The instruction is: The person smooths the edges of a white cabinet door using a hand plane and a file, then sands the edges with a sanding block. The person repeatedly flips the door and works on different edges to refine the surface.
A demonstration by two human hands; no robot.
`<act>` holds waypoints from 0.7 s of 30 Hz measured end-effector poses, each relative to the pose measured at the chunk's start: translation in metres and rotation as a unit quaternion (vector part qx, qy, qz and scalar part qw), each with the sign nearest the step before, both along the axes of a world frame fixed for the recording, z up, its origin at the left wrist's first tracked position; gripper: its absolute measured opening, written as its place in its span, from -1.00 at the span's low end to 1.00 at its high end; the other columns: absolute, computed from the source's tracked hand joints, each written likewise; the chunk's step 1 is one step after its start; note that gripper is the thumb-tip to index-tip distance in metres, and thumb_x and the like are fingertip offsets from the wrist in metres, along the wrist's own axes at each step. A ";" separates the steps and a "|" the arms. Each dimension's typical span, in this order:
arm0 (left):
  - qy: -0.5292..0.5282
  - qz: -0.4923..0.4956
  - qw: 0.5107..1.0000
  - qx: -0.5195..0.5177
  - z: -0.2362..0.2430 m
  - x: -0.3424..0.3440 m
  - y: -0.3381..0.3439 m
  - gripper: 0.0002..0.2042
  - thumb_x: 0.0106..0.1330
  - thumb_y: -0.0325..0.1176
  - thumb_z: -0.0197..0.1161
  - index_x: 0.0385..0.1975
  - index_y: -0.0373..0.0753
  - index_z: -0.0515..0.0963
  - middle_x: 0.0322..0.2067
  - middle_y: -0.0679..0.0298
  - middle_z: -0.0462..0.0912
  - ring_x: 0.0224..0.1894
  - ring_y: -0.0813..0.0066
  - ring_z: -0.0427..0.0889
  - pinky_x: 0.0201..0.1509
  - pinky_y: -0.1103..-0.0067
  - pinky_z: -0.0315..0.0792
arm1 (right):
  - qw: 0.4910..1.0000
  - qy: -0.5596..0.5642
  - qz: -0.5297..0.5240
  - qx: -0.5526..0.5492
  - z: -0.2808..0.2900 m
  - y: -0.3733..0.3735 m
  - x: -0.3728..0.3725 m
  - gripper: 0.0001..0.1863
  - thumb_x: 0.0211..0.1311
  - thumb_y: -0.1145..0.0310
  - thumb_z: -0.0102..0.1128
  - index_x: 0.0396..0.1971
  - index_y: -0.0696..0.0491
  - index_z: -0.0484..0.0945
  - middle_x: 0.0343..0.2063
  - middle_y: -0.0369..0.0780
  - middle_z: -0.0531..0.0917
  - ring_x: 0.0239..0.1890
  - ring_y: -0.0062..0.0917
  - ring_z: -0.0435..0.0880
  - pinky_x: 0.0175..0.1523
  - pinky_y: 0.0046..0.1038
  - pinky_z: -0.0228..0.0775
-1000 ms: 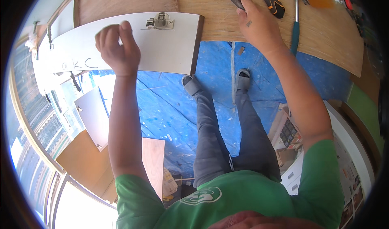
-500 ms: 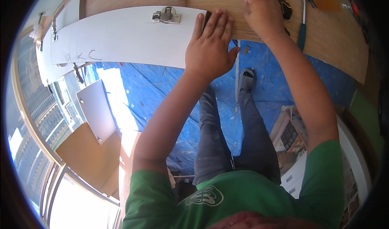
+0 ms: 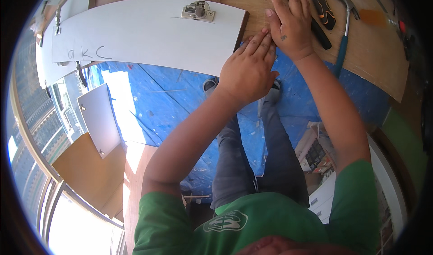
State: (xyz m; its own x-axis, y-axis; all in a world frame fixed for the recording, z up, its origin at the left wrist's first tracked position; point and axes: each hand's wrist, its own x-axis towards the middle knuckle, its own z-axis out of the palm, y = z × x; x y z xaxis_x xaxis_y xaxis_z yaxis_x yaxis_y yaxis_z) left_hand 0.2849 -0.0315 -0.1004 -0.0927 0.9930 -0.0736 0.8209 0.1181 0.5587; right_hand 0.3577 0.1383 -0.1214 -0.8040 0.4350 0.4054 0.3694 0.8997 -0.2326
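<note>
My left hand [image 3: 250, 72] has its fingers stretched out, close to the right end of a long white panel [image 3: 135, 31]. Its fingertips lie on the wooden worktop by the panel's dark end edge and come close to my other hand's thumb. A metal cabinet hinge [image 3: 197, 11] sits on the panel near that end. My right hand [image 3: 291, 27] is spread on the worktop with thumb apart. A black handle [image 3: 320, 34] sticks out beside it; how far it runs under the hand is hidden. Neither hand grips anything that I can see.
Right of my hands lie an orange and black utility knife [image 3: 322, 4] and a claw hammer [image 3: 346, 25] with a teal handle on the wooden worktop [image 3: 370, 58]. Blue sheeting [image 3: 167, 101] covers the floor. A smaller white panel [image 3: 99, 119] leans at the left.
My left hand has slid right, off the panel's face and past its end. My right hand has turned, its fingers now spread beside the left. The view has shifted slightly.
</note>
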 end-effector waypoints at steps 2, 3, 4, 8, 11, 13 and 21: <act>-0.014 0.019 0.999 0.042 0.001 -0.005 -0.010 -0.33 0.40 -0.10 0.32 0.43 -0.31 0.37 0.51 0.09 0.30 0.59 0.21 0.19 0.61 0.17 0.13 | 1.000 0.015 0.005 -0.015 -0.003 0.004 0.003 -0.54 0.33 0.40 0.18 0.21 0.18 0.56 0.20 0.05 0.52 0.34 0.09 0.40 0.47 0.08 0.15; 0.027 0.031 0.997 0.061 0.008 -0.012 -0.015 -0.32 0.41 -0.07 0.30 0.44 -0.30 0.35 0.52 0.10 0.28 0.59 0.21 0.18 0.62 0.17 0.10 | 1.000 0.010 0.000 -0.007 -0.002 0.003 0.003 -0.55 0.36 0.38 0.16 0.21 0.18 0.56 0.19 0.05 0.53 0.33 0.09 0.41 0.47 0.08 0.16; 0.068 0.044 0.993 0.080 0.011 -0.015 -0.017 -0.31 0.43 -0.04 0.28 0.46 -0.28 0.34 0.53 0.10 0.27 0.60 0.20 0.17 0.63 0.17 0.08 | 1.000 0.004 -0.006 0.000 -0.001 0.002 0.002 -0.56 0.38 0.36 0.15 0.21 0.18 0.57 0.19 0.06 0.53 0.32 0.09 0.42 0.46 0.08 0.17; 0.167 0.179 0.969 0.033 -0.004 -0.030 -0.007 -0.25 0.45 0.11 0.21 0.52 -0.20 0.27 0.56 0.13 0.22 0.62 0.25 0.11 0.67 0.19 -0.03 | 1.000 0.005 -0.005 0.003 0.005 -0.001 -0.005 -0.57 0.50 0.23 0.06 0.19 0.18 0.57 0.18 0.07 0.53 0.30 0.09 0.43 0.43 0.07 0.21; 0.191 0.146 0.970 0.022 -0.005 -0.029 -0.003 -0.23 0.46 0.17 0.17 0.54 -0.14 0.25 0.57 0.20 0.21 0.63 0.30 0.09 0.68 0.21 -0.06 | 0.997 -0.022 -0.016 0.072 -0.015 0.006 -0.001 -0.57 0.48 0.24 0.17 0.29 -0.05 0.56 0.29 -0.12 0.53 0.32 -0.13 0.48 0.41 -0.12 0.31; 0.189 0.118 0.975 0.019 -0.004 -0.038 -0.014 -0.24 0.45 0.17 0.18 0.54 -0.12 0.26 0.57 0.24 0.22 0.63 0.33 0.09 0.68 0.23 -0.05 | 0.999 -0.016 -0.012 0.030 -0.020 0.007 0.001 -0.57 0.48 0.22 0.17 0.28 -0.05 0.57 0.28 -0.15 0.53 0.40 -0.11 0.37 0.49 -0.07 0.16; 0.175 0.048 0.983 0.011 0.005 -0.050 -0.030 -0.22 0.44 0.13 0.20 0.56 -0.15 0.21 0.57 0.28 0.20 0.64 0.36 0.06 0.68 0.21 -0.08 | 0.999 -0.027 -0.024 0.025 -0.021 0.006 0.000 -0.57 0.49 0.17 0.16 0.27 -0.06 0.58 0.30 -0.16 0.51 0.41 -0.12 0.36 0.50 -0.07 0.14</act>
